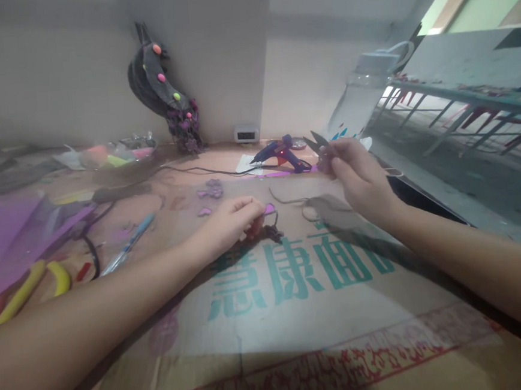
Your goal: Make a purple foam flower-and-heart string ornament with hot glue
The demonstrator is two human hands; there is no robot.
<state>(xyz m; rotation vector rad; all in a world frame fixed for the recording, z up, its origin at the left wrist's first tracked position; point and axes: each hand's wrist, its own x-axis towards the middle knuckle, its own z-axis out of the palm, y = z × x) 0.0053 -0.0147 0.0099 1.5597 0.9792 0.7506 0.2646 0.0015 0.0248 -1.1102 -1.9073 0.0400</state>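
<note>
My left hand (pixel 239 216) is closed in a pinch low over the printed sheet. At its fingertips shows a small purple piece (pixel 269 209) with a thin dark cord and a dark clump (pixel 273 233) just below. My right hand (pixel 357 172) is raised to the right, its fingers wrapped round scissors (pixel 317 142) whose pointed blades aim up and left, slightly parted. The scissors' handles are hidden in the fingers. Small purple cut pieces (pixel 210 189) lie behind my left hand. A loose dark cord (pixel 288 201) and a pale round piece (pixel 309 213) lie between the hands.
A blue glue gun (pixel 279 151) with a red light stands at the back, near a small digital clock (pixel 245 133). A dark crescent ornament (pixel 154 77) leans on the wall. A water bottle (pixel 361 94) stands back right. Purple sheets (pixel 6 239) and a pen (pixel 131 241) lie left.
</note>
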